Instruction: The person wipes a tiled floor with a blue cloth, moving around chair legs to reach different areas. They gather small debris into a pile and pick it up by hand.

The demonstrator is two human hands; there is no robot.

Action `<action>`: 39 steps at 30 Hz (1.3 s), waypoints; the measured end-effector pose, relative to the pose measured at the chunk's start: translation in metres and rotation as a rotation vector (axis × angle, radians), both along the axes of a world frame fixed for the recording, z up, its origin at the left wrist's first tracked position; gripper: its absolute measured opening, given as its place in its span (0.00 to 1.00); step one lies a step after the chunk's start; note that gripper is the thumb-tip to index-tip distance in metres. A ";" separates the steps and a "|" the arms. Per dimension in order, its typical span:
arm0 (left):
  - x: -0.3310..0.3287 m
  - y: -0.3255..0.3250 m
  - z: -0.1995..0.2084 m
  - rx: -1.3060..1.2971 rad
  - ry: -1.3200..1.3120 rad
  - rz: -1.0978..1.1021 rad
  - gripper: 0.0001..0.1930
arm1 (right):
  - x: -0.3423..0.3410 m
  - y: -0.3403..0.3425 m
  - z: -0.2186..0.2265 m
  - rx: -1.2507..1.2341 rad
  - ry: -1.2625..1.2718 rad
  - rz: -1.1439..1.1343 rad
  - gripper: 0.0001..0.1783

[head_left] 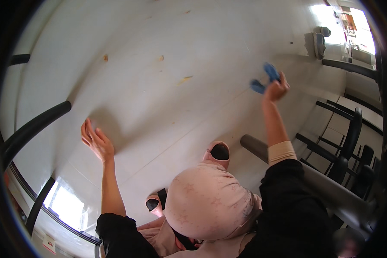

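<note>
On the right, my right hand is closed around a blue cloth, part of which hangs loose to the left of my fingers. Motion blurs the cloth a little, and the hand is above the pale tiled floor. Out to the left, my left hand has its fingers bent, and a small pale patch shows between thumb and fingers; what it is I cannot make out. A shadow falls on the floor beside that hand. Ahead lie a yellowish smear and orange-brown bits.
Black curved furniture legs stand at the left. To the right are several black chair frames and a thick grey tube near my right arm. My pink shoes are close below. A grey object lies far right.
</note>
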State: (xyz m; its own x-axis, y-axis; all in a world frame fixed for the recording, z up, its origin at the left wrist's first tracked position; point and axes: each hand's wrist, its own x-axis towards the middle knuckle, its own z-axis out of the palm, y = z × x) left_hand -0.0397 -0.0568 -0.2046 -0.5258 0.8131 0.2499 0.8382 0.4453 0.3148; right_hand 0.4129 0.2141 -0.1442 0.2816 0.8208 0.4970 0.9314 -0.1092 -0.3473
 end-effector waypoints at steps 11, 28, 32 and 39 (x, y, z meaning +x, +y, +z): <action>0.009 0.002 0.004 -0.059 -0.011 0.057 0.20 | 0.026 -0.087 -0.067 -0.616 -0.312 -0.353 0.26; -0.004 -0.004 -0.001 -0.027 -0.005 0.065 0.20 | -0.080 -0.134 0.038 -0.494 0.203 0.445 0.27; 0.003 0.006 0.000 -0.006 -0.039 0.041 0.20 | -0.011 -0.212 0.034 -0.873 0.095 0.136 0.30; 0.007 0.007 0.006 -0.015 -0.043 0.048 0.20 | -0.046 -0.204 -0.001 -0.933 0.170 -0.131 0.21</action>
